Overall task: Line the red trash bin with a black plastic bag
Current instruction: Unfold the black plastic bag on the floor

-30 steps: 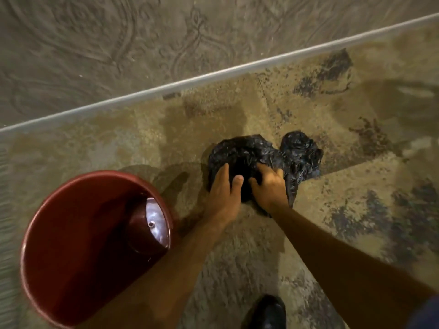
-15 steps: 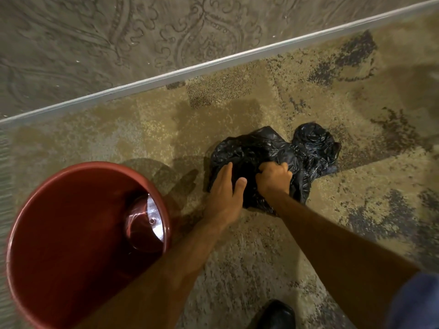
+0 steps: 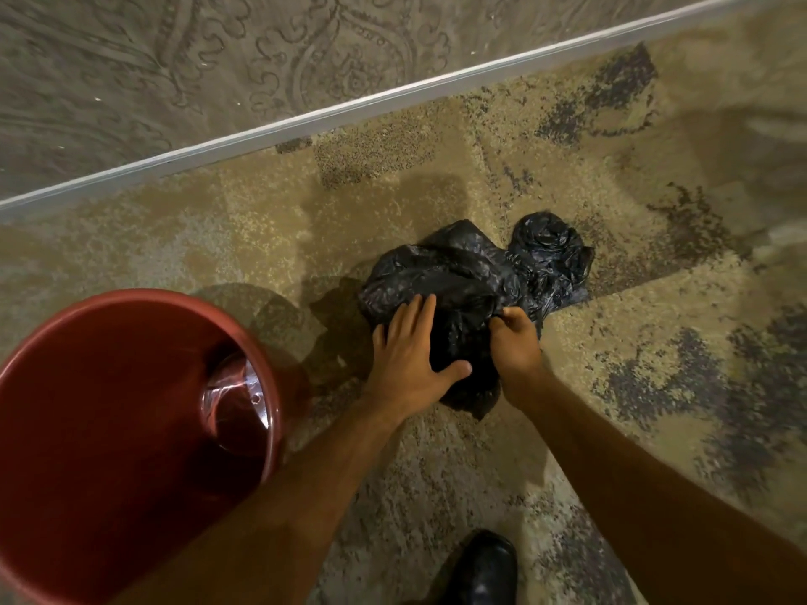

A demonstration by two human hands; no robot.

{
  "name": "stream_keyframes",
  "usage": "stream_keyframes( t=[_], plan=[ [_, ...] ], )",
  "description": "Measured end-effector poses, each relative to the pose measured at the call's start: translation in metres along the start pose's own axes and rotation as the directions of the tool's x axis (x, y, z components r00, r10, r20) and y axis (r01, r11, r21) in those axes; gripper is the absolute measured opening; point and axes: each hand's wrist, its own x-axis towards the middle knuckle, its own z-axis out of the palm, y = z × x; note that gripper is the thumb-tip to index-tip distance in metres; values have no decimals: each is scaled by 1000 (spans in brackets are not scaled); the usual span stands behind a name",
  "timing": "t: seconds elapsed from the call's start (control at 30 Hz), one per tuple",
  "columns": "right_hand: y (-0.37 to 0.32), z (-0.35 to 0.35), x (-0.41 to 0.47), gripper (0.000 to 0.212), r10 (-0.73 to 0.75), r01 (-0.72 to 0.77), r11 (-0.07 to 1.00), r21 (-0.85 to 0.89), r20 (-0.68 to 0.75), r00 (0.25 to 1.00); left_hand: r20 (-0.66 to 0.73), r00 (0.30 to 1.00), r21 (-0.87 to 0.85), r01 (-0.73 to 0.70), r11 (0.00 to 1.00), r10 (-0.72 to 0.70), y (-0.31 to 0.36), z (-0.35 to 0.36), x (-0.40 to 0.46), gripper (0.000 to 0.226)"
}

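A crumpled black plastic bag [image 3: 471,272] lies on the patterned carpet in the middle of the view. My left hand [image 3: 410,355] rests flat on its near left part, fingers spread, thumb pressed against the plastic. My right hand [image 3: 515,347] is closed in a fist around a fold of the bag's near right side. The red trash bin [image 3: 270,386] stands upright at the lower left, open side up, with nothing in it but a shiny reflection on its inner wall. My left forearm passes just beside its right rim.
A pale strip [image 3: 349,109] runs diagonally across the floor, dividing the speckled carpet from an ornate grey rug beyond. The toe of a black shoe [image 3: 484,569] shows at the bottom edge, between my forearms.
My right hand has gone from flat fingers to a fist gripping the bag. My left hand has spread wider on the plastic. The bag's near part is bunched up more.
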Motion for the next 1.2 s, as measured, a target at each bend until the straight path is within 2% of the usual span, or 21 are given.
stream_keyframes(
  t=[0.1,0.17,0.27,0.47,0.53,0.57,0.63,0.67,0.7,0.77,0.8,0.87,0.93,1.0,1.03,1.13,1.2],
  plan=[
    [4,-7,-9,23,179,-185,952,245,47,983,58,995,-213,88,973,-78,6,10,-9,105],
    [5,-10,-17,29,234,-257,897,360,108,966,119,988,-359,131,924,-94,11,14,-15,105],
    [1,-12,-38,34,229,-302,837,456,208,951,115,993,-398,77,914,-34,25,18,-29,102],
    [-23,-23,-92,29,113,-273,828,489,332,937,-35,997,-509,45,860,-73,44,-18,-59,76],
    [-39,-31,-111,25,63,-167,871,463,232,971,-59,995,-557,31,830,-77,53,-39,-70,66],
    [-39,-36,-111,22,7,-59,913,404,129,992,-70,994,-585,29,811,-86,57,-45,-71,61],
    [-45,-51,-113,12,-121,138,963,233,-89,989,-75,987,-670,54,741,-140,62,-63,-68,52],
    [-42,-58,-111,12,-163,187,973,132,-173,971,-58,984,-717,77,692,-169,62,-68,-67,49],
    [-38,-64,-107,23,-169,177,984,12,-226,959,-31,981,-754,104,648,-194,63,-75,-66,49],
    [-32,-76,-97,68,-36,2,991,-134,-248,968,24,962,-846,164,507,-271,62,-89,-63,58],
    [-30,-80,-94,88,88,-120,982,-144,-211,973,52,947,-888,189,419,-319,62,-96,-62,62],
    [-27,-89,-96,103,331,-333,942,-50,-43,943,99,916,-943,211,257,-388,64,-111,-64,61],
    [-24,-93,-104,97,434,-437,899,-33,188,881,123,900,-971,196,136,-419,68,-120,-66,57],
    [-21,-90,-114,86,408,-430,903,-20,356,841,157,893,-983,183,22,-422,74,-125,-69,49],
    [-19,-87,-118,82,387,-428,904,17,392,834,186,885,-981,195,-22,-427,77,-126,-72,43],
    [-16,-76,-125,62,328,-416,886,202,360,873,200,849,-979,198,-56,-489,79,-126,-76,32],
    [-17,-75,-128,46,332,-415,847,331,281,901,148,820,-985,172,-9,-552,75,-126,-77,34]
  ],
)
